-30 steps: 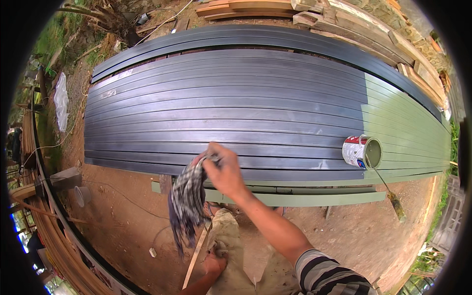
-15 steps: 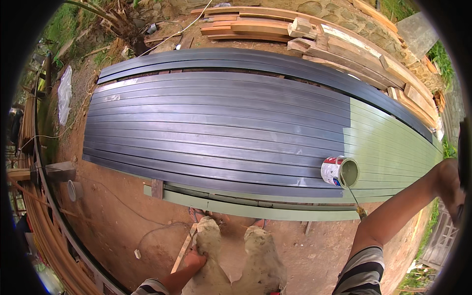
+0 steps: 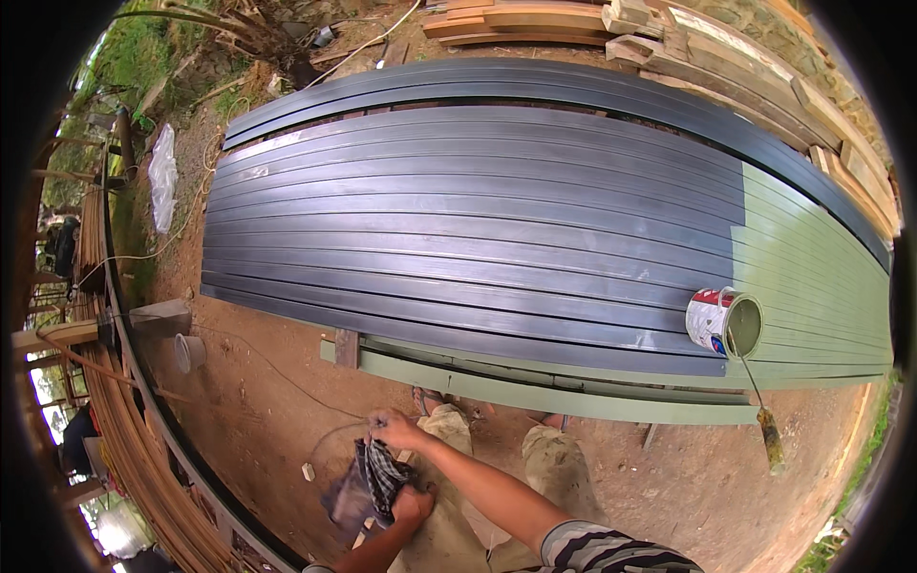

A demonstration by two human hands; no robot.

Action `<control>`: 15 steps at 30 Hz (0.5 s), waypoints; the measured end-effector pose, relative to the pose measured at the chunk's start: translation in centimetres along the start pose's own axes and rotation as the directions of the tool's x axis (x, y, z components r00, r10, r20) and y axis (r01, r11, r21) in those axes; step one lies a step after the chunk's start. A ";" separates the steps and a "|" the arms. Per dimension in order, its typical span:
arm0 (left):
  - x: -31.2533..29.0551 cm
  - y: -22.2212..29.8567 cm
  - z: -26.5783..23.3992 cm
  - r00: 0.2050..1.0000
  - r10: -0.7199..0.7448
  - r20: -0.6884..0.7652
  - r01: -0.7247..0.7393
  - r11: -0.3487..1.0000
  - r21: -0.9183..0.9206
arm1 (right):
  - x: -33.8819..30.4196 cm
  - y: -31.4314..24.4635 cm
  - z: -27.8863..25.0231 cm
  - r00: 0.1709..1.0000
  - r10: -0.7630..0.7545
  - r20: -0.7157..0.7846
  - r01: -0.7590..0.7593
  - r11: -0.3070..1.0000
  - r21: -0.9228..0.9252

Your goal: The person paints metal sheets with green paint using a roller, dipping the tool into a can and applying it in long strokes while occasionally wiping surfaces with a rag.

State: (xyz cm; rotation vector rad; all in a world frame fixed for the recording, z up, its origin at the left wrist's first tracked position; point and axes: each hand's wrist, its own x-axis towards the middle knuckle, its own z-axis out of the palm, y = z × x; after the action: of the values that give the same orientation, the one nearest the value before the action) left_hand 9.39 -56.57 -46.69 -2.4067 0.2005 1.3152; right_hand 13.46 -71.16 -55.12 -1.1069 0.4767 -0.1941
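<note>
Low in front of my trouser legs, a dark patterned cloth (image 3: 387,477) hangs bunched and partly blurred. My left hand (image 3: 413,504) is closed on its lower side. At the cloth's upper end is my right hand (image 3: 394,430), its fingers closed on it. Beyond them lie long boards (image 3: 458,229), dark grey over most of their length and pale green at the right end. A paint tin (image 3: 712,321) stands on these boards near their front right edge. From its mouth a thin rod leads to a paint-smeared handle (image 3: 770,439) sticking out past the edge; what is inside the tin is hidden.
Pale green strips (image 3: 573,396) run along the boards' near side, close to my feet. Stacked timber (image 3: 735,86) lies at the back right. A small bucket (image 3: 189,353) and a grey block (image 3: 160,319) are on the left. A cable (image 3: 277,372) crosses the dirt.
My right hand has come from the far right edge down to the lower middle. The cloth now shows between both hands, and my left hand has shifted right and slightly lower. The view has turned.
</note>
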 end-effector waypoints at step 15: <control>9.2 -10.7 -5.1 0.984 0.181 0.001 -0.171 0.929 0.328 | -15.4 -47.9 -19.8 -0.600 -0.797 0.071 0.328 -0.326 -0.887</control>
State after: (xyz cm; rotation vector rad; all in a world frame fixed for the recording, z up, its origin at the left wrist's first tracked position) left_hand 21.61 -48.30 -49.04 -2.1640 0.6071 1.2104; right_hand -5.27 -102.54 -15.31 -1.6850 0.2345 -2.6594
